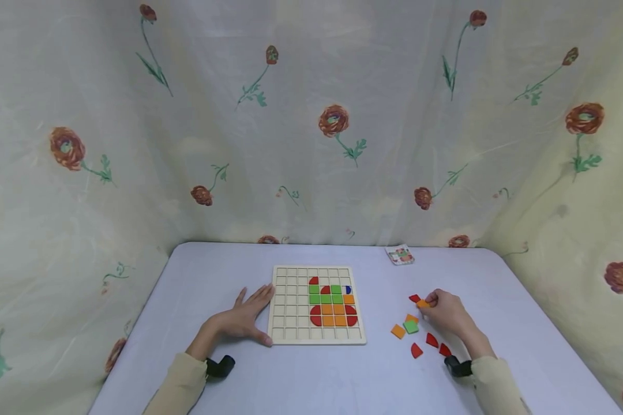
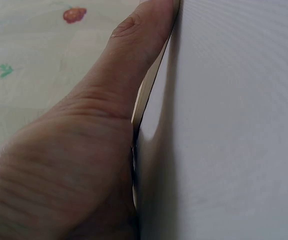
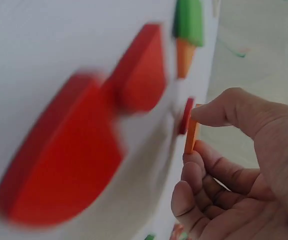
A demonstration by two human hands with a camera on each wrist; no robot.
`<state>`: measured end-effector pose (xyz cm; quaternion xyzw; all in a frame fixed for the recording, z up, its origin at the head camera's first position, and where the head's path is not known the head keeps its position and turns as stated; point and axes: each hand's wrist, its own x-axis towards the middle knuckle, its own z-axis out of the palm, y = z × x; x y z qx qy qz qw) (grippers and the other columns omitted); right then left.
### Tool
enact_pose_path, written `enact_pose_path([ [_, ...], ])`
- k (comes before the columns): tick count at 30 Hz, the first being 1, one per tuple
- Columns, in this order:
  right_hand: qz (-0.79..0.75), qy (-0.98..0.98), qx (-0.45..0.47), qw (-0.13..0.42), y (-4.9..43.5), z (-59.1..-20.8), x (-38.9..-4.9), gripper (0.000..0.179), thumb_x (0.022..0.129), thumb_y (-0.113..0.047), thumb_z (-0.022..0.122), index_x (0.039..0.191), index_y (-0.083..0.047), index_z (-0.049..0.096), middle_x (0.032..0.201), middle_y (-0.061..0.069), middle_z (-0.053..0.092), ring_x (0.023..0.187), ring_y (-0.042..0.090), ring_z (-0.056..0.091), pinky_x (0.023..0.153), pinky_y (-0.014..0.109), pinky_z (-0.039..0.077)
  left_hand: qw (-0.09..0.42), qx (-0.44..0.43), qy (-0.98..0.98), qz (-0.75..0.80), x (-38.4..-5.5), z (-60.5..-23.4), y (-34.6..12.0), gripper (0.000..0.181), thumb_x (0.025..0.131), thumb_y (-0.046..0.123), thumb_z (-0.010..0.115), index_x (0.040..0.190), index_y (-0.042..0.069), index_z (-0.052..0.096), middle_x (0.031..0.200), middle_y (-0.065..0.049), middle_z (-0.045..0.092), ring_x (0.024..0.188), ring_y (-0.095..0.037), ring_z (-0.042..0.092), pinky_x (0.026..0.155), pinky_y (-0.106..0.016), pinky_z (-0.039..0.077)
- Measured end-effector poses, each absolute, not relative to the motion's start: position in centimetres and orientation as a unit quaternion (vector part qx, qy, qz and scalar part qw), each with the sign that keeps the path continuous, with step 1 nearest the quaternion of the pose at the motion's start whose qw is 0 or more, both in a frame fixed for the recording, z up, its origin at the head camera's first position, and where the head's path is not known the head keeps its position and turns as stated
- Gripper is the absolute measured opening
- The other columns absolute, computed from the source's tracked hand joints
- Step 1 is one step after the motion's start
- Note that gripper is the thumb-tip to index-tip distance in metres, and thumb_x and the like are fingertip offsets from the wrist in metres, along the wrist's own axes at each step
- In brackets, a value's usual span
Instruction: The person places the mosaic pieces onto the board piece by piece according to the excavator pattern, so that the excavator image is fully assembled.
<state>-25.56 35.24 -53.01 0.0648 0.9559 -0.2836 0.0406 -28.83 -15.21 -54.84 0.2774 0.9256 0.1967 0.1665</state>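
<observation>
My left hand [image 1: 241,318] lies with spread, straight fingers against the left edge of a pale wooden grid board [image 1: 287,311]. In the left wrist view the thumb [image 2: 139,47] runs along the board's side. Red, green, orange and blue pieces fill some squares on the right of the board. My right hand [image 1: 448,312], to the right of it, pinches an orange square tile [image 3: 192,139] between thumb and fingers. A red quarter-round piece [image 1: 413,298] is right beside that tile. Nearer to me lie a green square tile [image 1: 411,327] and an orange one [image 1: 398,331].
Several red quarter-round pieces, among them one by itself [image 1: 416,350], lie below the right hand. A small patterned card [image 1: 400,255] sits near the back edge of the white table [image 1: 311,380]. Flowered cloth [image 1: 301,150] hangs behind and at both sides.
</observation>
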Motion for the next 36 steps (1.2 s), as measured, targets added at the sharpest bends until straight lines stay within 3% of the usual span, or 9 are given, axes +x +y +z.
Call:
enact_pose_path([
  [7, -0.306, 0.952, 0.003, 0.024, 31.0, -52.2, -27.2, 0.032, 0.084, -0.023, 0.073, 0.106, -0.002, 0.062, 0.091, 0.008, 0.062, 0.078, 0.019, 0.052, 0.066, 0.027, 0.048, 0.171, 0.273, 0.926, 0.197, -29.0, -54.8, -15.3, 0.131, 0.063, 0.07, 0.075, 0.156, 0.011, 0.005, 0.164, -0.003, 0.001, 0.152, -0.022, -0.002, 0.117, -0.056, -0.013],
  [23, -0.356, 0.929, -0.082, 0.062, 18.5, -52.3, -33.3, 0.018, 0.084, -0.017, 0.072, 0.101, -0.011, 0.07, 0.092, 0.003, 0.064, 0.08, 0.017, 0.055, 0.069, 0.024, 0.051, 0.178, 0.271, 0.926, 0.191, -29.2, -55.1, -15.5, 0.133, 0.062, 0.073, 0.073, 0.156, 0.012, 0.002, 0.164, -0.001, -0.002, 0.152, -0.02, -0.004, 0.117, -0.055, -0.014],
  [31, -0.347, 0.929, -0.099, 0.078, 15.8, -53.0, -35.4, 0.014, 0.087, -0.017, 0.071, 0.099, -0.012, 0.071, 0.092, 0.001, 0.066, 0.081, 0.016, 0.056, 0.078, 0.027, 0.053, 0.175, 0.272, 0.926, 0.193, -29.4, -55.1, -15.3, 0.132, 0.062, 0.073, 0.073, 0.156, 0.013, 0.003, 0.164, -0.001, -0.001, 0.152, -0.02, -0.004, 0.117, -0.055, -0.015],
  [36, -0.338, 0.931, -0.101, 0.098, 15.4, -53.0, -36.0, 0.014, 0.088, -0.016, 0.07, 0.1, -0.011, 0.071, 0.092, 0.002, 0.067, 0.08, 0.017, 0.056, 0.075, 0.027, 0.052, 0.179, 0.273, 0.924, 0.199, -29.3, -55.0, -15.3, 0.132, 0.063, 0.072, 0.074, 0.156, 0.011, 0.003, 0.164, -0.003, 0.0, 0.152, -0.022, -0.004, 0.117, -0.056, -0.014],
])
